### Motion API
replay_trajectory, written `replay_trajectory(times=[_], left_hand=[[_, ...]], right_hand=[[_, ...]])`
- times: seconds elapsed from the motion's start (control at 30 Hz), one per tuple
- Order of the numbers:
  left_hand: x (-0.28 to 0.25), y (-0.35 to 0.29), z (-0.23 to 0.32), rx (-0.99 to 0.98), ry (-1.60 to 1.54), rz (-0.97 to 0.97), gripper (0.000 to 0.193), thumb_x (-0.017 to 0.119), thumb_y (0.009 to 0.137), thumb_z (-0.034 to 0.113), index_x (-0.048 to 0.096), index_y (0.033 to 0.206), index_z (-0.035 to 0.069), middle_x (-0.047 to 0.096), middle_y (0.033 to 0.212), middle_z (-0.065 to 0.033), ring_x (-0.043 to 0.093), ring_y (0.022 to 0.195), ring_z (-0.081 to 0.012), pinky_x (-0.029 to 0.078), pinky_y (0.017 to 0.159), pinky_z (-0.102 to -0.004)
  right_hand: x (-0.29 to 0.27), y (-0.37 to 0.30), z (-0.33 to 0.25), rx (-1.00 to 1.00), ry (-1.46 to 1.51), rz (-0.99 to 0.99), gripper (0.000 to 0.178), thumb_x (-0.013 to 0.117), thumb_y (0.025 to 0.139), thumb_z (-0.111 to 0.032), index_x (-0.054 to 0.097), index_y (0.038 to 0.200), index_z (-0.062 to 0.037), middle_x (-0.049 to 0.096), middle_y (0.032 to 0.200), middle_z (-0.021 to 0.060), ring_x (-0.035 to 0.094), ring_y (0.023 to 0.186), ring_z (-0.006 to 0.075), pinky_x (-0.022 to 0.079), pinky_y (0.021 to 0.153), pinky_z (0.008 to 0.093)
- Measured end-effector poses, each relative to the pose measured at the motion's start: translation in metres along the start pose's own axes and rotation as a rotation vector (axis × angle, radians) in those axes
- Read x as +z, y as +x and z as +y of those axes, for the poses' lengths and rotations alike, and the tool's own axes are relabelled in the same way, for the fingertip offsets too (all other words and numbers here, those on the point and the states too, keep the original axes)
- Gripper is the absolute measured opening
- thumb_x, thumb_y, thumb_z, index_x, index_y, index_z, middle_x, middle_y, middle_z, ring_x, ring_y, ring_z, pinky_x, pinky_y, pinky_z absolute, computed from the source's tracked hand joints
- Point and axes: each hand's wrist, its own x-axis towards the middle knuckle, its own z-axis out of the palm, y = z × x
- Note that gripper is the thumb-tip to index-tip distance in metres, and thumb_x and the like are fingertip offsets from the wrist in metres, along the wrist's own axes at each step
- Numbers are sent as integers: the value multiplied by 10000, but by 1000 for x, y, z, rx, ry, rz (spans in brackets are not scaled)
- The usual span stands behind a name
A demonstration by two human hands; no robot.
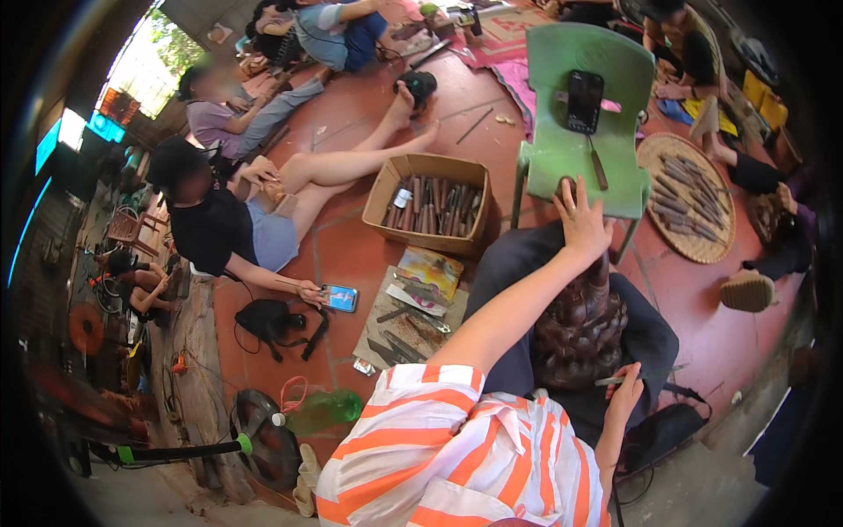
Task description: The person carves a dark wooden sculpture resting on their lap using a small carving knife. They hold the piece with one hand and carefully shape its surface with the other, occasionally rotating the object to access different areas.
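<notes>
Clasps slim tool (606, 381) in right hand (624, 392), holds dark carved wooden sculpture (580, 338) between knees (654, 329), extends left hand (584, 220) to brown knob (565, 184) at edge of green chair (544, 145), with grip there unclear.

Dark brown carved wooden figure (580, 329): glossy, lumpy. Slim grey tool (606, 381), near right: looks metal. Green moulded plastic chair (571, 53), far: smooth, slight sheen; black flat phone (585, 101) on it, glassy. Brown open cardboard box (421, 235): matt; brown slim wooden tool handles (430, 200) inside, dull. Round tan woven tray (694, 249), right: rough fibre. Red square-tiled floor (457, 92): smooth, faint sheen. Orange-and-white striped cloth shirt (514, 470): matt. Green see-through plastic bottle (325, 411), near left: shiny.
</notes>
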Motion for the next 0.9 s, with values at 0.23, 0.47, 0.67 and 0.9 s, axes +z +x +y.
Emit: replay_trajectory(times=[0.23,0.47,0.67,0.9], left_hand=[[1,-1,-9,28,-76,39,546,714,711,313,622,1179,48,178,1515,-255,61,1419,-475,86,1093,-684],[-14,-21,-37,165,-323,85,1050,781,666,368,217,1497,63,41,1543,-283,14,1424,-491,100,1117,-631],[3,-50,-46,-203,-337,172,1302,790,667,504,-38,1451,-124,13,1495,-387,69,1421,-477,173,1148,-511],[7,-54,-61,-447,-785,-111,1161,776,672,544,194,1418,-129,384,1356,-339,387,1307,-394,327,1085,-423]], right_hand=[[-20,8,-1,-89,50,18,416,419,1029,-351,603,896,-2,634,670,76,562,508,92,432,453,194],[-16,22,18,-332,-59,97,327,454,1022,-260,618,928,8,650,712,66,565,544,74,420,477,183],[-3,29,19,-346,-66,57,325,446,1023,-249,608,897,3,647,703,61,559,535,67,395,459,176],[-1,24,14,-365,-50,68,327,420,1030,-238,600,913,8,654,717,73,564,539,71,404,463,174]])
